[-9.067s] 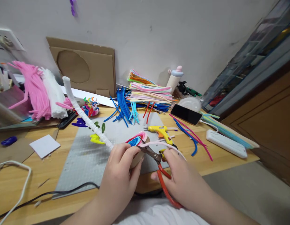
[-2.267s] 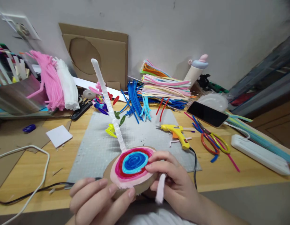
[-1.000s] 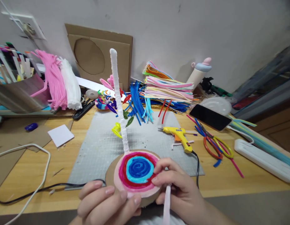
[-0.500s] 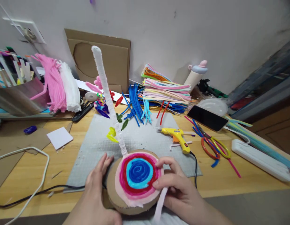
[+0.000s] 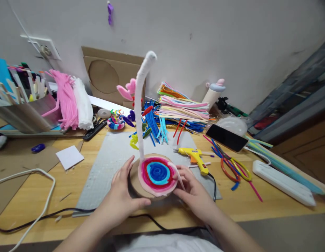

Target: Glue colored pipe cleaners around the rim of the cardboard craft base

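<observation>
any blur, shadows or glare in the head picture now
Head view throughout: the ringed disc reads fairly clearly, while the brown wooden panel at far right looks soft and slanted; a faint shadow falls on the wall left of the bottle; the metal holder shows a dull sheen.

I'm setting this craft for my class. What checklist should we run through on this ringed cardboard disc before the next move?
Left hand steadying the cardboard disc: ok, cupped round its left side.
Pale pink strip wholly laid down: not ok, one end is loose by the right hand.
Right hand pinching the pale pink strip: cannot tell from this angle.
Glue gun out of the hands: ok, lying on the grey mat.
Glue gun hot or cold: cannot tell.
Scissors out of the hands: ok, lying to the right.
</observation>
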Tool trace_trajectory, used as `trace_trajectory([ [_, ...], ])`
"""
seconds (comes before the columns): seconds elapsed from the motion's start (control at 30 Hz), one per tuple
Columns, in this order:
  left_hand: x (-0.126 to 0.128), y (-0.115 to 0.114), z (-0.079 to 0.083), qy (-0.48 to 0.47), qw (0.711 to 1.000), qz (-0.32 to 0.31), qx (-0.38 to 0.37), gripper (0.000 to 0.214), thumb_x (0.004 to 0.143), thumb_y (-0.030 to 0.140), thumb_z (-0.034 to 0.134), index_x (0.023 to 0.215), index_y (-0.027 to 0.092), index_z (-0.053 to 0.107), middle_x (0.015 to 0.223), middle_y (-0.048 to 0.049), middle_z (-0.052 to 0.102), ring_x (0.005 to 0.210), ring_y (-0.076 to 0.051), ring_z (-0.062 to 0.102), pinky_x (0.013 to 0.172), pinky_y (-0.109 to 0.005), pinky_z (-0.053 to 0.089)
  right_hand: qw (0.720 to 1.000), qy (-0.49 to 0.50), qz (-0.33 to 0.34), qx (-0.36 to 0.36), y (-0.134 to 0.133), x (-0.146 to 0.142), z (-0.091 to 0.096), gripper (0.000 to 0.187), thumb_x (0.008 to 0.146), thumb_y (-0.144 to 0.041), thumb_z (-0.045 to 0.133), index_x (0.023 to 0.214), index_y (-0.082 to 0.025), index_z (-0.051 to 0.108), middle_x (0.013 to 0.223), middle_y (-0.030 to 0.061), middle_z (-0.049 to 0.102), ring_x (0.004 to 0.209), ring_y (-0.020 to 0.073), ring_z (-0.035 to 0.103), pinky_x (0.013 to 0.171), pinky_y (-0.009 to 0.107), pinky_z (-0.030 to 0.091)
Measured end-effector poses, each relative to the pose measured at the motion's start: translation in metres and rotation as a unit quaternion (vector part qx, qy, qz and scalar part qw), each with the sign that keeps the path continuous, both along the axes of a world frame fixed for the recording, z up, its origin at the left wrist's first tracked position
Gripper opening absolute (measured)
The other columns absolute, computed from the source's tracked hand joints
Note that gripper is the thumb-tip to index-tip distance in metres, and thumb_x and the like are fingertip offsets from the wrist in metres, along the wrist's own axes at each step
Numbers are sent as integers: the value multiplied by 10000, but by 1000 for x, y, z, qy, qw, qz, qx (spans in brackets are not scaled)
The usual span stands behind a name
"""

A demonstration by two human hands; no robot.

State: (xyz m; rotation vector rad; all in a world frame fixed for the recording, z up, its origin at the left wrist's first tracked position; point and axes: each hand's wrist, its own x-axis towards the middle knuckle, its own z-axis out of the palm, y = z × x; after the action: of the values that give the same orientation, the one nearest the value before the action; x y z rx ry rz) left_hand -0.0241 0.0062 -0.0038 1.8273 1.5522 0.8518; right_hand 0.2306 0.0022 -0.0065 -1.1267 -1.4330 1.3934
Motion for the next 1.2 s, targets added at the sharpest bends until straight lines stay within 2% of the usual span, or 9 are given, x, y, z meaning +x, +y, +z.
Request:
trace_trajectory([
  [0.23,3,30,2,106,994,-25,14,1240,529,288,852,1482,314,59,1531,-142,306,1389,-380,316,1118,-606,202,992,-108,-56,44,21,-11,-9,277,733,-141,648,988,-221,576,1201,44,525,849,151,564,742,279,475],
  [0.47,-3,28,-11,183,980,-43,58,1202,608,372,813,1484,287,-5,1523,-154,330,1380,-347,352,1135,-613,141,987,-133,-67,60,12,-11,-1,326,780,-169,636,1102,-224,627,1184,66,526,887,173,544,798,309,461],
  [0.7,12,-5,15,74,977,51,192,655,866,354,593,1429,281,266,1439,-129,423,1368,-322,357,1107,-587,256,970,191,-105,-106,-10,7,41,248,780,-438,730,839,-202,679,672,-18,512,493,64,330,439,191,264],
  [0.77,28,-15,34,-17,991,-27,131,508,886,351,572,1357,295,393,1408,-105,472,1350,-297,392,1107,-537,301,949,284,-122,-63,-8,5,70,207,748,-399,768,780,-219,670,682,-11,519,502,65,346,433,184,269],
  [0.83,49,-23,52,-130,977,-162,-41,562,880,420,583,1394,320,379,1432,-82,468,1352,-268,402,1109,-477,335,931,337,-137,-1,1,-2,101,187,755,-393,763,733,-240,658,670,-20,490,502,72,345,416,182,266],
  [0.93,80,-31,72,-298,884,-304,-192,708,818,488,655,1432,318,346,1347,-80,534,1277,-236,482,1009,-391,444,904,386,-153,104,19,-16,137,99,801,-323,726,768,-265,652,716,-29,479,536,76,374,441,179,316],
  [1.03,88,-31,83,-342,819,-335,-318,411,847,537,583,1062,190,636,728,-8,605,679,-128,603,696,-275,520,882,408,-174,161,38,-15,153,103,889,-239,610,793,-266,638,755,-35,483,574,73,415,499,182,379],
  [1.1,73,-24,90,-313,864,-265,-291,420,847,577,547,880,171,651,557,43,468,498,-82,463,531,-204,451,873,411,-199,173,46,-3,153,128,896,-198,583,793,-247,641,763,-35,503,612,68,455,558,182,427],
  [1.2,29,-10,99,-138,980,-109,-96,363,891,526,487,970,229,679,730,-4,645,617,-130,568,531,-205,467,883,358,-252,168,48,23,138,52,845,-226,660,798,-213,677,821,-17,578,714,83,536,626,202,488],
])
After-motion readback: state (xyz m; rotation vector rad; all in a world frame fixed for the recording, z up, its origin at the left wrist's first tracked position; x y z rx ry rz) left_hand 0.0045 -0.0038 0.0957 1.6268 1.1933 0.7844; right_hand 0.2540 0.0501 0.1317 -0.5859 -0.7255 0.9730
